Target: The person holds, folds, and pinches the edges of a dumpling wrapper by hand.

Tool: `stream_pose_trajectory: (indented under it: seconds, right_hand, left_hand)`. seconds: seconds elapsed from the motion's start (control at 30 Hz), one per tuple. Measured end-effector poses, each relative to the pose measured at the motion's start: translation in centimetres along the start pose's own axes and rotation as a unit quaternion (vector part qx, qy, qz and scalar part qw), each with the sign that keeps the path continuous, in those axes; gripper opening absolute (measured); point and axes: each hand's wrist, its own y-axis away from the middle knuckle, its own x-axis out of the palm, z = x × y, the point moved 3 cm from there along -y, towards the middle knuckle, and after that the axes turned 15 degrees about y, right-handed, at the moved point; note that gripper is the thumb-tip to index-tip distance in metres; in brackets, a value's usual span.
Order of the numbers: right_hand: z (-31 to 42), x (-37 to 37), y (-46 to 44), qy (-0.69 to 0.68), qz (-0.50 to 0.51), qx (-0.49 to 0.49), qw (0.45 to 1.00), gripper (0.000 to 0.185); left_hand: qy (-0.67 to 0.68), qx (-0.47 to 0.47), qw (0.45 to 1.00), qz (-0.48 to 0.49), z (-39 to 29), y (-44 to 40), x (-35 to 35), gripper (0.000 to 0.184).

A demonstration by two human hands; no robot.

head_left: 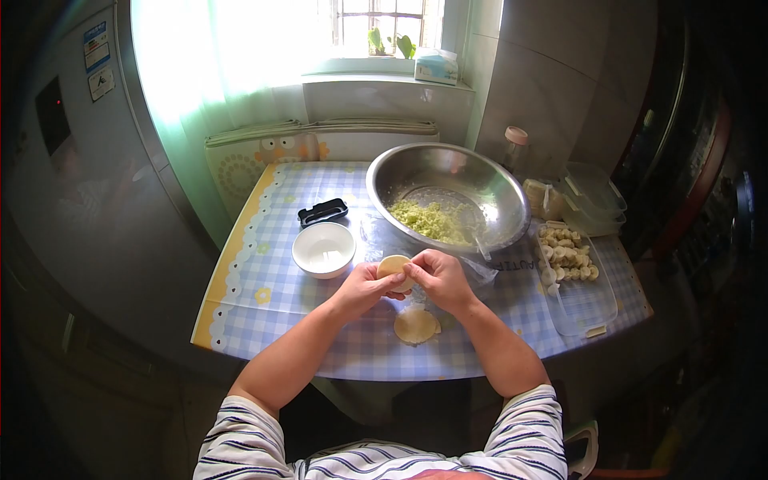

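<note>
A round dumpling wrapper [391, 266] is held up between my two hands over the near part of the table. My left hand [366, 288] has its fingers curled under the wrapper's left side. My right hand [439, 278] pinches the right edge of it. Below them, more round wrappers [415, 326] lie in a small pile on the checked cloth. Just beyond my hands stands a large metal basin [500, 188] holding shredded green filling [432, 221], with a utensil handle leaning over its near rim. To the left sits a white bowl [323, 249].
A clear plastic box [588, 308] at the right holds several folded dumplings [568, 254]. Behind it are stacked clear containers [592, 196] and a pink-lidded jar [514, 147]. A black case [323, 212] lies behind the bowl. The checked tablecloth [280, 320] covers the table.
</note>
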Motion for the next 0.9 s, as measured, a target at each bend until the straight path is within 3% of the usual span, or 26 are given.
stream_pose_trajectory:
  seconds: [0.9]
  right_hand:
    - [-0.46,0.32,-0.09,-0.022,-0.015,-0.004,1.0,0.018]
  left_hand:
    - [-0.003,-0.002,1.0,-0.002,-0.05,0.04,0.16,0.027]
